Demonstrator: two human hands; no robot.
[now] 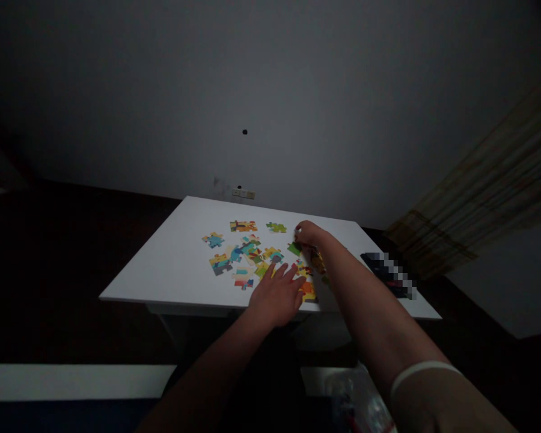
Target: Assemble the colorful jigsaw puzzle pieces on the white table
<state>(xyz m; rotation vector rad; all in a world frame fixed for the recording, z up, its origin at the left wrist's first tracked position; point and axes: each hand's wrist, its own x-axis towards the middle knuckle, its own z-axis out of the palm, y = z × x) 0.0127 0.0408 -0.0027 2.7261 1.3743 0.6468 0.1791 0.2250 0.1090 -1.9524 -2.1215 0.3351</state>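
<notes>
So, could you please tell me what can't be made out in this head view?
- Right hand: its fingers curl over a green puzzle piece, so the grip is unclear.
- Pieces under the left hand are covered.
- The dark object on the white table is pixelated.
- The puzzle picture is too small and dim to read.

- A white table (171,264) stands against the wall.
- Loose puzzle pieces (246,255) lie scattered on it, mostly just left of the right hand's (307,233) pinch and beyond the flat left hand (275,296).
- A dark flat object (385,272) lies near the table's edge, right of the pinch.
</notes>
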